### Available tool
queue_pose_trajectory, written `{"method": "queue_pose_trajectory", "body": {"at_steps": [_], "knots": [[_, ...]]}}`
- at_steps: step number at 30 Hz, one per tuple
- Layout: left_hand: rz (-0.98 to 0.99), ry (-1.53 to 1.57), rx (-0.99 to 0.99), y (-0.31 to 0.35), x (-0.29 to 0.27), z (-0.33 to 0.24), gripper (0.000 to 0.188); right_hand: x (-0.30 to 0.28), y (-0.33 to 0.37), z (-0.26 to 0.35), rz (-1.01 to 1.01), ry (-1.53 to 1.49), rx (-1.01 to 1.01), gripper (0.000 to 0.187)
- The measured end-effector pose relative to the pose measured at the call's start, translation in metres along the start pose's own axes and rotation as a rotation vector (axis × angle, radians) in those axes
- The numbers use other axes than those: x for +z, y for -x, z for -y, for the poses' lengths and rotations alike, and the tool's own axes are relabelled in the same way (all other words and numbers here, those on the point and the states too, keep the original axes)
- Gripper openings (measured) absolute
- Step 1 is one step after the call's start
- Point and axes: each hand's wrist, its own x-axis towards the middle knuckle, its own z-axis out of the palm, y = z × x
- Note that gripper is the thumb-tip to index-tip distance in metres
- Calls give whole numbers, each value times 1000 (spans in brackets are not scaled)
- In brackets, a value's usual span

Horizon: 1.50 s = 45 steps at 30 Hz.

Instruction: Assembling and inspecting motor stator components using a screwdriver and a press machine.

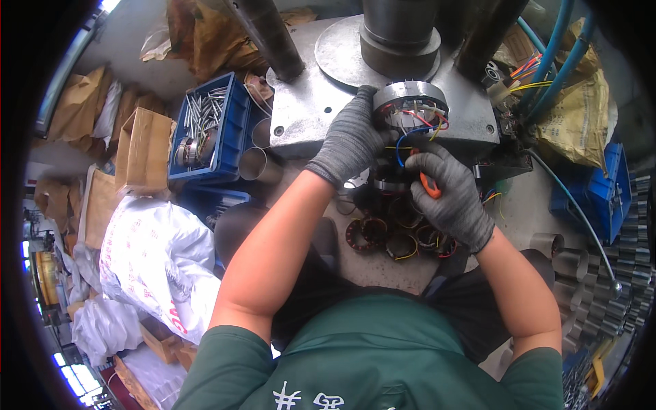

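Note:
A motor stator [410, 91], a metal ring with copper-wound insides, stands on edge at the front of the press plate. My left hand [352, 140], in a grey knitted glove, grips the ring's left side. Red, yellow, white and blue lead wires [402, 149] hang from the stator. Below them, my gloved right hand [451, 188] is closed round an orange-handled hand tool [430, 186]; its working end is hidden, so I cannot tell its exact kind. Several more wound stators [402, 244] lie on the floor between my legs.
The press's metal plate [301, 109] spans the far side, with thick columns rising from it. At left stands a blue bin [229, 140] of metal rods, beside a cardboard box [143, 150] and white sack [160, 253]. Metal sleeves [570, 263] and a blue crate [601, 195] are at right.

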Motion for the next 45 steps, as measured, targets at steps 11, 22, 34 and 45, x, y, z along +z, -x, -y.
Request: {"method": "queue_pose_trajectory", "body": {"at_steps": [11,22,34,45], "knots": [[5,-7,32,1,-2,-1,76,-1,-7,-7,55,-20,58,32],[26,15,-4,4,-6,-10,74,-1,-5,5,64,20,65,32],[-3,-26,31,-1,0,4,76,3,-11,1,26,86,-11,33],[-11,-28,29,-1,2,5,71,0,-12,8,53,86,31,29]]}}
